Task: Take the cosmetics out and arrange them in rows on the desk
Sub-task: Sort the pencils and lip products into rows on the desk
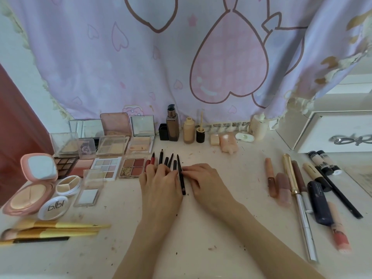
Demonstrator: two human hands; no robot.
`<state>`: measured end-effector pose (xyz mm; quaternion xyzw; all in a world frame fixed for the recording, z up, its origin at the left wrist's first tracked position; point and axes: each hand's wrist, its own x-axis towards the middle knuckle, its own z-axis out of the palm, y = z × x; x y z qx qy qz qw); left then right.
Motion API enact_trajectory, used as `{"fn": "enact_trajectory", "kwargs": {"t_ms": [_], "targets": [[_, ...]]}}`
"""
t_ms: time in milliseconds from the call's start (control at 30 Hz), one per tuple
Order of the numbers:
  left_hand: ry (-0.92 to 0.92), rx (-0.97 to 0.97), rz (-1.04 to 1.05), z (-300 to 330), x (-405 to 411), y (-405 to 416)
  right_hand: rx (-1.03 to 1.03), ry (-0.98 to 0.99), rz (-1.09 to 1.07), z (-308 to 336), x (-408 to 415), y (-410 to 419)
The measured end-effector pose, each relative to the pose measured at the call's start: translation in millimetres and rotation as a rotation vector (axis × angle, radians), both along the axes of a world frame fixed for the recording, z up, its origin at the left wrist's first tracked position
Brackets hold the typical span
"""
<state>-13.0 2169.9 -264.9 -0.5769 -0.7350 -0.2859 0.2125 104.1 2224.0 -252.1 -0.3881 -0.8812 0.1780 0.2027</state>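
Hands point(177, 182) press pencils point(167, 161) flat.

Two hands lie on the desk point(201, 228). The left hand point(161, 186) rests flat on a row of pencils point(167, 160). The right hand point(203, 182) touches one dark pencil point(181, 178) with its fingertips.

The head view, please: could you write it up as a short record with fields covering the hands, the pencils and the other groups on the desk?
left hand: lies flat on the row of cosmetic pencils, fingers straight
right hand: fingertips touch the rightmost pencil
pencil row: side by side, tips pointing away from the person
palettes and compacts: left, several with lids open
makeup brushes: front left, lying flat
foundation bottles: upright at the back
tubes and pens: right, lying down
desk: white, speckled
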Motion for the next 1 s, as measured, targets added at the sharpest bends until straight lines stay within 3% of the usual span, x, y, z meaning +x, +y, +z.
{"fn": "enact_trajectory", "kwargs": {"t_ms": [267, 800, 1000], "targets": [[-0.054, -0.053, -0.007, -5, -3, -4, 0.079, -0.237, 0.079, -2, -1, -3], [-0.146, -0.082, 0.018, -4, -6, -4, 0.103, -0.33, 0.072, 0, -2, -4], [-0.153, -0.029, -0.121, 2, 1, -4, -0.112, 0.059, -0.004, 13, 11, -5]]}}
